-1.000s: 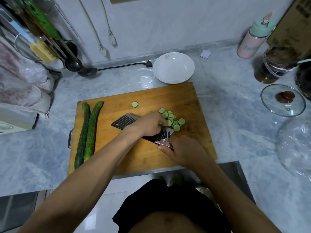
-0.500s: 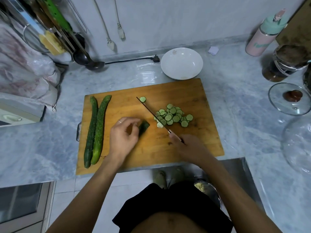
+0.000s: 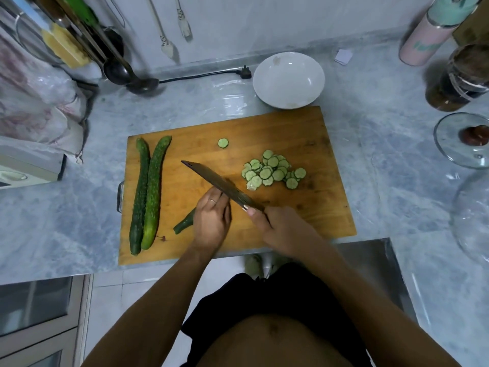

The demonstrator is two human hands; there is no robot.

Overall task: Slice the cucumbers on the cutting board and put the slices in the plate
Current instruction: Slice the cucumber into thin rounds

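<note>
- The wooden cutting board point(image 3: 304, 144) lies in the middle of the frame on the grey marble surface point(image 3: 383, 154).
- Two whole cucumbers point(image 3: 146, 192) lie side by side, touching, along the board's left edge.
- A short cucumber stub point(image 3: 185, 223) lies on the board's lower middle; its right end is hidden under the left hand point(image 3: 211, 221).
- The left hand rests on that stub with its fingers curled over it, knuckles close to the blade; a ring shows on one finger.
- The right hand point(image 3: 277, 226) grips the handle of a knife point(image 3: 217, 182), fingers wrapped around it.
- The blade runs diagonally from the hand toward the upper left over the board's centre, just above the left hand's knuckles; whether its edge touches the wood cannot be told.
- A pile of cucumber slices point(image 3: 272, 172) sits to the right of the blade, overlapping each other.
- One single slice point(image 3: 223, 143) lies apart, above the blade.
- The white plate point(image 3: 288, 78) stands just beyond the board's upper edge, with no slices in it.
- A glass lid point(image 3: 460, 140) lies at the right edge of the frame, and a dark ladle point(image 3: 132, 78) rests at upper left.
</note>
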